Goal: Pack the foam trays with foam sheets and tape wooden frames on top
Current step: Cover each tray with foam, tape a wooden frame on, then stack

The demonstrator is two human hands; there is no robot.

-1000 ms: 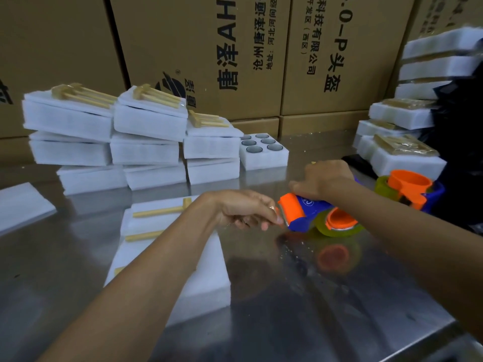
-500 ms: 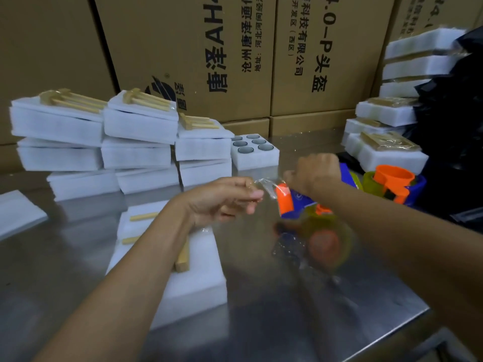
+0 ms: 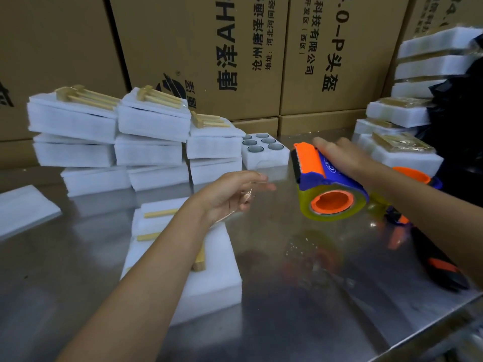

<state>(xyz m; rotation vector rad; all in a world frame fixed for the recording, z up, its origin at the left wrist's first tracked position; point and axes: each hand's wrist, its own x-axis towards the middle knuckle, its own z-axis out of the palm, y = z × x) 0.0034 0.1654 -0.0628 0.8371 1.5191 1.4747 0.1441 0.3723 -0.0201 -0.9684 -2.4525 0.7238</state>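
My right hand grips a blue and orange tape dispenser with a yellowish tape roll, held above the steel table. To its left, apart from it, my left hand pinches a short strip of clear tape. Below my left forearm lies a white foam tray covered with a foam sheet. Wooden frame sticks rest loose on top of it, partly hidden by the arm.
Stacked foam trays with taped wooden frames stand at the back left, with an uncovered tray with round holes beside them. More taped trays and a second dispenser sit right. A loose foam sheet lies far left. Cardboard boxes wall the back.
My right hand has lifted the dispenser off the table and turned it. My left hand drew the tape end out to the left, and the strip now hangs from its fingers.
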